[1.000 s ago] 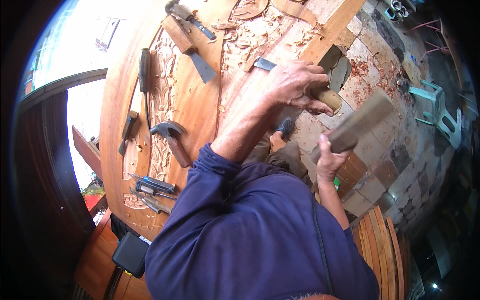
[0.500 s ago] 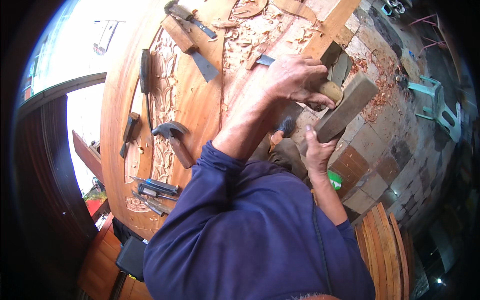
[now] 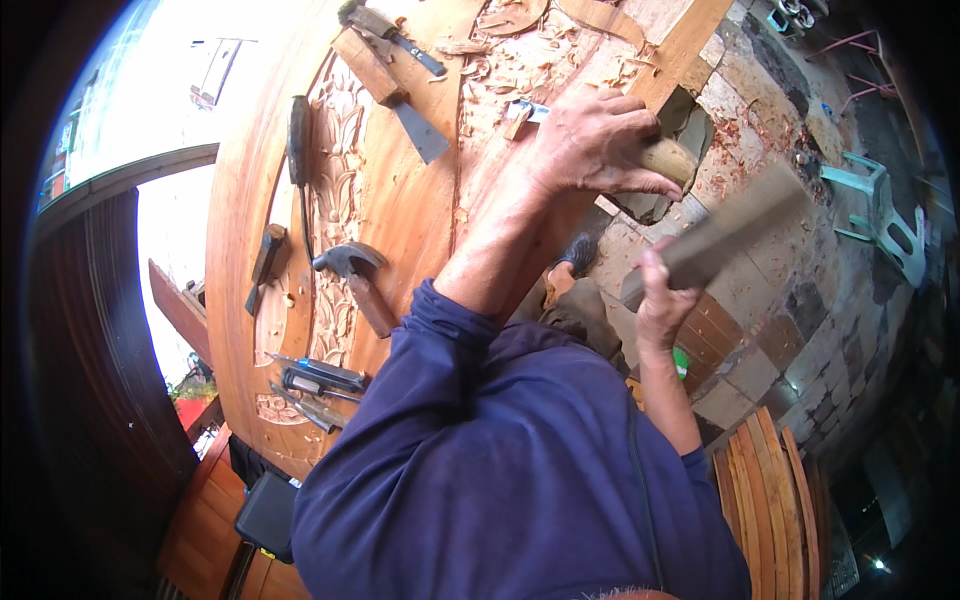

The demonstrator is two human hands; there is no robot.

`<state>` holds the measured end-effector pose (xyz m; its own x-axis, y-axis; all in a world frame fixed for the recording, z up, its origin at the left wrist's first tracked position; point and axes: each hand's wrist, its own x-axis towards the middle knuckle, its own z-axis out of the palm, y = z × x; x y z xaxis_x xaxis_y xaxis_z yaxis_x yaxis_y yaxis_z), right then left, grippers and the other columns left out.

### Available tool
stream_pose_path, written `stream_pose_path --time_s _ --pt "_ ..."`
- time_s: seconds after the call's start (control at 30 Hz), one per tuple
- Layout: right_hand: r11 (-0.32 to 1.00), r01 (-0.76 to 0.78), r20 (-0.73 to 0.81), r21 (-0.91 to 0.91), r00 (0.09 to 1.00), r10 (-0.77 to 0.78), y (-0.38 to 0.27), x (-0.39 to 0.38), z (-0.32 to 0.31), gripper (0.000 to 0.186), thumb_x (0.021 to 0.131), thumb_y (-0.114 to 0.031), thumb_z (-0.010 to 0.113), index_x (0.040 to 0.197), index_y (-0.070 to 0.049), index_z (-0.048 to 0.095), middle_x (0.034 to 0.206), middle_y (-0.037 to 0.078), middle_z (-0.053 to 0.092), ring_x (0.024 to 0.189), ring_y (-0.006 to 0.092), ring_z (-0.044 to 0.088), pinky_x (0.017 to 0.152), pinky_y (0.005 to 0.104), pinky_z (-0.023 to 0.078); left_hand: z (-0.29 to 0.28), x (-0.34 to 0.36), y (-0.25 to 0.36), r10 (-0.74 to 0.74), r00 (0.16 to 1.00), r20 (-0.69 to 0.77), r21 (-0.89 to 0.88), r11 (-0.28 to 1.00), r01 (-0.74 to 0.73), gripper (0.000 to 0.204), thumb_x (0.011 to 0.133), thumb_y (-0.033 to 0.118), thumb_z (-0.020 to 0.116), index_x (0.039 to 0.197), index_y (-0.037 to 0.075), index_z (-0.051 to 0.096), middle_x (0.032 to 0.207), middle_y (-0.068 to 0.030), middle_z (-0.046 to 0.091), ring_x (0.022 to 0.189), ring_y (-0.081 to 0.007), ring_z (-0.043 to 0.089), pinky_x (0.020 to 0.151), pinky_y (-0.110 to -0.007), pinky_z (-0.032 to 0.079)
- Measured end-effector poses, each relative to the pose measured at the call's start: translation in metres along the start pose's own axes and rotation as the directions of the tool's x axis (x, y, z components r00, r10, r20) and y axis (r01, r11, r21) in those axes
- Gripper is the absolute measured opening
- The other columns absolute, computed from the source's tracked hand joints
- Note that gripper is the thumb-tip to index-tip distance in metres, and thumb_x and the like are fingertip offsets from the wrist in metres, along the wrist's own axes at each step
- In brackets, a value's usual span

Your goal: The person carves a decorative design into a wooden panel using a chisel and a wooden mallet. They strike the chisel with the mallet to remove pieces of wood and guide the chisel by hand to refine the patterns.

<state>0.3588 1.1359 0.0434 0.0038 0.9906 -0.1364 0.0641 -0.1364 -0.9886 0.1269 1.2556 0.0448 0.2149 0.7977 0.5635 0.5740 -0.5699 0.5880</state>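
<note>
My left hand grips a pale wooden tool handle above the carved wooden panel, near a shiny metal blade. My right hand holds a long dull wooden block, blurred and raised a little apart from that handle. On the panel lie a claw hammer, a broad-bladed chisel, a long dark-handled tool, a short wooden-handled tool, a small black-handled tool, several slim tools and curly shavings.
A tiled floor with reddish shavings lies at the right, with a pale green plastic stool. Wooden slats stand at lower right. A black case is at lower left, below a dark wooden frame.
The block in my right hand came up close to the handle half a second ago and has now swung away to the right. My left hand has shifted slightly upward.
</note>
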Motion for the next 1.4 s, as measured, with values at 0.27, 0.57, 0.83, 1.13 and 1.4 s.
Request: stream_pose_path --time_s 0.27,0.57,0.83,1.13,1.4 --pt "0.999 0.034 -0.093 0.007 0.995 -0.034 0.004 -0.019 -0.030 0.050 0.099 -0.009 0.072 0.141 0.000 0.046 0.103 0.010 0.065 0.080 0.0169 0.064 0.077 0.0345 0.057 0.014 -0.006 0.055 0.070 0.990 -0.122 0.144 0.988 -0.052 0.065 0.079 0.076 0.081 0.092 0.014 0.068 0.082 0.0005 0.059 0.073 -0.0204 0.066 0.063 -0.037 0.054" --pt "0.994 -0.003 -0.202 0.109 0.979 0.025 0.002 -0.006 -0.064 0.047 0.098 -0.018 0.075 0.133 0.005 0.053 0.112 0.013 0.067 0.088 0.0206 0.066 0.090 0.0394 0.056 0.017 0.000 0.025 -0.207 0.965 0.162 -0.065 0.973 0.220 0.063 0.072 0.069 0.092 0.093 0.012 0.074 0.084 -0.0050 0.064 0.077 -0.0288 0.071 0.064 -0.042 0.057" --pt "0.997 -0.023 -0.065 -0.067 0.998 0.019 0.011 -0.002 -0.025 0.044 0.094 -0.007 0.079 0.131 -0.001 0.056 0.106 0.006 0.068 0.090 0.0147 0.064 0.087 0.0334 0.055 0.010 -0.008 0.017 -0.189 0.969 0.159 -0.039 0.980 0.198 0.061 0.071 0.064 0.095 0.096 0.011 0.076 0.082 -0.0066 0.067 0.077 -0.0287 0.072 0.064 -0.041 0.056" --pt "1.000 -0.014 -0.060 -0.022 0.998 0.012 0.004 0.008 -0.016 0.044 0.095 -0.009 0.076 0.133 -0.002 0.054 0.105 0.007 0.066 0.085 0.0167 0.067 0.084 0.0329 0.056 0.010 -0.005 0.011 -0.127 0.990 0.055 -0.079 0.988 0.131 0.060 0.072 0.063 0.094 0.097 0.010 0.077 0.081 -0.0062 0.067 0.077 -0.0268 0.071 0.065 -0.039 0.056" --pt "0.999 -0.018 -0.058 0.034 0.998 0.020 -0.004 0.012 -0.009 0.044 0.096 -0.011 0.077 0.132 -0.003 0.054 0.107 0.007 0.066 0.087 0.0154 0.065 0.084 0.0337 0.056 0.010 -0.001 0.012 -0.138 0.990 0.000 0.030 0.990 0.138 0.058 0.070 0.062 0.095 0.093 0.012 0.076 0.081 -0.0037 0.069 0.074 -0.0254 0.071 0.064 -0.037 0.055"
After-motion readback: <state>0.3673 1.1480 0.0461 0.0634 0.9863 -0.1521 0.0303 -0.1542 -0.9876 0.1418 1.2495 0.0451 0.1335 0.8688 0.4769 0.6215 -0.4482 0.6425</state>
